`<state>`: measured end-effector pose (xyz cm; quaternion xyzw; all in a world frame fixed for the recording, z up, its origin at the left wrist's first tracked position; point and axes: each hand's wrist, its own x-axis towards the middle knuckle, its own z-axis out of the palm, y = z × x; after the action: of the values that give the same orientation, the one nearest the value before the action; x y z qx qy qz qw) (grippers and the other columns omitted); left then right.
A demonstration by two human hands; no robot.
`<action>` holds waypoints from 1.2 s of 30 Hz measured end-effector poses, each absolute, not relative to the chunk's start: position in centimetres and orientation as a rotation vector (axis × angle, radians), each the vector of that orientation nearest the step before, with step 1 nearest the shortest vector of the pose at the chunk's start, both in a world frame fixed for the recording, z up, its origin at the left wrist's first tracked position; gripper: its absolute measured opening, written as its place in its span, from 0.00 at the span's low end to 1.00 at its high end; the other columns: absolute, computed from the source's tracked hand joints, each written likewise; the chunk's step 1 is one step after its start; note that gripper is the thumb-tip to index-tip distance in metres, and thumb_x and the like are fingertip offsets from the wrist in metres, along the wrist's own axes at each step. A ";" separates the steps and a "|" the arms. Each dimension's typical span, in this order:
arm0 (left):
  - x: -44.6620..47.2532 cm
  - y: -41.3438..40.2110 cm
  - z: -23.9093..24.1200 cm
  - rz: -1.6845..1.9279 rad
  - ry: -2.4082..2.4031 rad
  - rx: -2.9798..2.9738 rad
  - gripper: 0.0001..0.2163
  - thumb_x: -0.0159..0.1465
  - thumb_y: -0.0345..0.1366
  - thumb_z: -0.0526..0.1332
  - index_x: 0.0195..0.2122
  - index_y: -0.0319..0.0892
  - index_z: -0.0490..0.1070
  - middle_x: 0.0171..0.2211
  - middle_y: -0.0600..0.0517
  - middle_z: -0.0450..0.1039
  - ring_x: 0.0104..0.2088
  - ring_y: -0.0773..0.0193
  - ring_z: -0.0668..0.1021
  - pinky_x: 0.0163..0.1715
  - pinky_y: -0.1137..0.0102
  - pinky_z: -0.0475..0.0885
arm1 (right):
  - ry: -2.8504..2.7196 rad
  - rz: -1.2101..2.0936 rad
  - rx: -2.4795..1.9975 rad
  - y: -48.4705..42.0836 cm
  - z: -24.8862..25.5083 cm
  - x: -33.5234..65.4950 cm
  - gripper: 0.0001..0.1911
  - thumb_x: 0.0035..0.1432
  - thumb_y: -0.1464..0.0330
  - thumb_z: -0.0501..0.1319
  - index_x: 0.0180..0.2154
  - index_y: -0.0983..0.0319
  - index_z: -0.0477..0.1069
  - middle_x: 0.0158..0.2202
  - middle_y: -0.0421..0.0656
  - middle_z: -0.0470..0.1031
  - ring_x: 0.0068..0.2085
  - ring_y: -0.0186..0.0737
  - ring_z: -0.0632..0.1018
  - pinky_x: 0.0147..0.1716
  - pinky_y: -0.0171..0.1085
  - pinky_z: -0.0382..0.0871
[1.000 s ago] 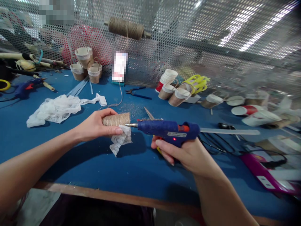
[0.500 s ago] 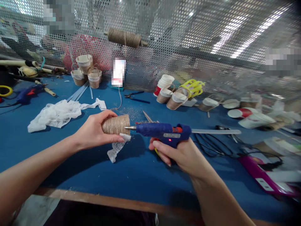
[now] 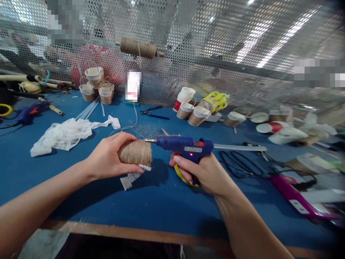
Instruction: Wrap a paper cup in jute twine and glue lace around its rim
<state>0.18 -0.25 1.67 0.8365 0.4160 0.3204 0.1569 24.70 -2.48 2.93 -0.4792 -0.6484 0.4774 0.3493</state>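
Lace heap: white (image 3: 61, 135), on the blue table (image 3: 88, 201), to the left and farther off than the left hand.
Left hand: the left hand (image 3: 111, 158) grips the twine-wrapped cup (image 3: 134, 153), fingers over its far side and thumb along its near side.
Twine-wrapped cup: on its side in that grasp, in the middle of the scene; long axis runs roughly left to right, with one end toward the right hand.
Lace strip: its end (image 3: 146, 167) lies by the thumb tip at the cup's near right edge; the rest hangs below, toward the near side.
Nozzle against cup: the metal nozzle (image 3: 151, 140) points left and overlaps the cup's far right edge; whether it touches cannot be told. Gun and cup lie nearly in line, the left hand nearer the cup.
Phone: screen (image 3: 133, 86) blurred out, nothing readable.
Right hand: the right hand (image 3: 203, 174) has its fingers wrapped round the handle of the blue glue gun (image 3: 175, 144); yellow-handled scissors (image 3: 179, 174) show just beneath.
Gun label: small white sticker (image 3: 192, 149), print too fine to read; a red light (image 3: 191, 154) glows below it.
Fallen paper cup: red patch (image 3: 275, 126), no legible brand.
Power strip: purple (image 3: 288, 192), far to the right, no readable wording.
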 end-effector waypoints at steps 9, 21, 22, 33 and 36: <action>0.2 0.3 1.2 0.959 1.259 2.306 0.26 0.49 0.50 0.65 0.44 0.39 0.65 0.40 0.46 0.72 0.38 0.57 0.75 0.38 0.64 0.70 | -1.330 1.191 -1.256 -1.1 3.4 25.3 0.13 0.46 0.62 0.65 0.26 0.64 0.67 0.13 0.34 0.62 0.15 0.27 0.61 0.14 0.31 0.53; 0.5 0.2 1.0 0.932 1.262 2.100 0.22 0.50 0.46 0.65 0.43 0.40 0.65 0.37 0.48 0.73 0.34 0.60 0.74 0.33 0.66 0.70 | -1.252 0.641 -1.991 5.5 1.0 29.5 0.16 0.55 0.60 0.60 0.24 0.67 0.68 0.18 0.39 0.68 0.19 0.31 0.69 0.20 0.33 0.64; 0.5 0.1 1.0 0.929 1.260 2.101 0.22 0.50 0.46 0.65 0.42 0.40 0.65 0.37 0.48 0.73 0.34 0.60 0.75 0.33 0.66 0.70 | -1.257 0.640 -2.042 5.8 0.8 29.6 0.15 0.57 0.60 0.59 0.30 0.68 0.70 0.24 0.41 0.71 0.23 0.32 0.72 0.24 0.34 0.67; 0.7 0.0 1.2 0.888 1.268 2.117 0.23 0.50 0.47 0.65 0.43 0.40 0.65 0.38 0.48 0.73 0.36 0.59 0.74 0.34 0.65 0.70 | -1.412 0.325 -2.373 7.5 0.2 29.8 0.17 0.59 0.64 0.58 0.46 0.68 0.68 0.49 0.53 0.69 0.47 0.48 0.72 0.45 0.48 0.67; 0.6 0.0 1.2 0.899 1.262 2.092 0.23 0.49 0.47 0.65 0.42 0.40 0.65 0.37 0.49 0.73 0.35 0.59 0.74 0.33 0.66 0.70 | -1.511 0.222 -2.323 6.0 1.3 28.5 0.16 0.57 0.66 0.58 0.40 0.74 0.72 0.48 0.64 0.67 0.54 0.63 0.66 0.49 0.56 0.59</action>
<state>0.65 0.00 1.22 0.7748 0.4672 0.3328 0.2659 28.48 5.99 1.34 -0.8220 -0.5347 0.0785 0.1796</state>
